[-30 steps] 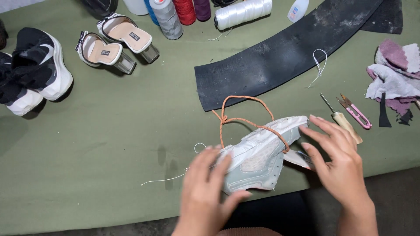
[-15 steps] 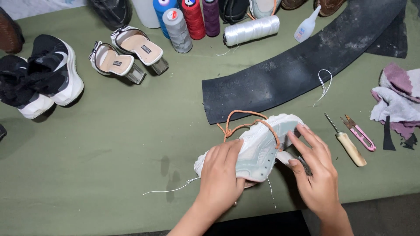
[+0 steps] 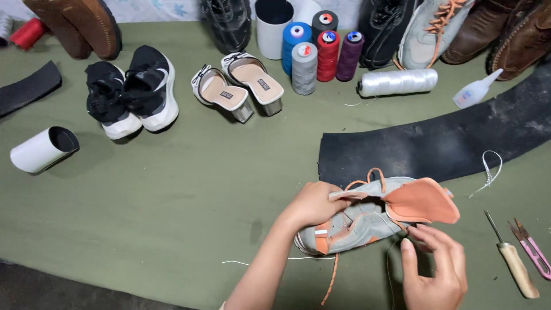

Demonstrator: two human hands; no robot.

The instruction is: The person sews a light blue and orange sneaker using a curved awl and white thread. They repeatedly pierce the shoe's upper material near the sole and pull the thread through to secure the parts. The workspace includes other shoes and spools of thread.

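A grey sneaker (image 3: 350, 227) with orange trim and orange laces lies on its side on the green table, its orange tongue (image 3: 423, 201) folded out. My left hand (image 3: 313, 204) grips the sneaker's upper edge near the collar. My right hand (image 3: 433, 270) hovers at the sneaker's toe end, fingers pinching at a thin thread near the tongue. A loose orange lace (image 3: 332, 281) trails toward the table's front edge.
An awl with a wooden handle (image 3: 513, 264) and pink thread snips (image 3: 532, 250) lie at the right. A black rubber strip (image 3: 447, 140) curves behind the sneaker. Thread spools (image 3: 318, 51), heeled sandals (image 3: 241, 86), black sneakers (image 3: 135, 92), a white cup (image 3: 43, 150) and a glue bottle (image 3: 476, 90) sit farther back.
The sneaker has been turned so its orange tongue and inner side face up. My left hand has shifted to the collar edge, and my right hand has dropped below the toe. The view has tilted up.
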